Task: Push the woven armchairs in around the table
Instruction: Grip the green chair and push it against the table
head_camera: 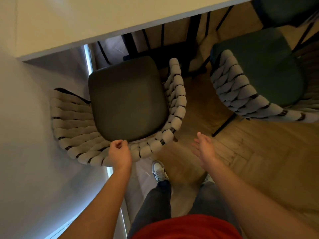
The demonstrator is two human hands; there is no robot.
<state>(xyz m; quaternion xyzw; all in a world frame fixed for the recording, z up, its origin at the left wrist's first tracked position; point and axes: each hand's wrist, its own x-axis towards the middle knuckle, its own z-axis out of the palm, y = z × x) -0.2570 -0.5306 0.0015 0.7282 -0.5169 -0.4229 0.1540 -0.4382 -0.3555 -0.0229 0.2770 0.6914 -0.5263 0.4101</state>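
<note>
Below the white tabletop [72,26] edge, the grey-seated armchair [127,102] stands angled, its seat front only just under the edge. The left hand [120,154] pinches the woven backrest; the right hand [204,147] hangs open, holding nothing. A one-handed shove off-centre could swing it against the wall [25,135] beside it, or into the green-seated armchair [259,80] on its other side.

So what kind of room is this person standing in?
Most likely a dining area in a home. A white table has woven armchairs drawn up to it, one grey-seated and one green-seated, on a wood herringbone floor.
</note>
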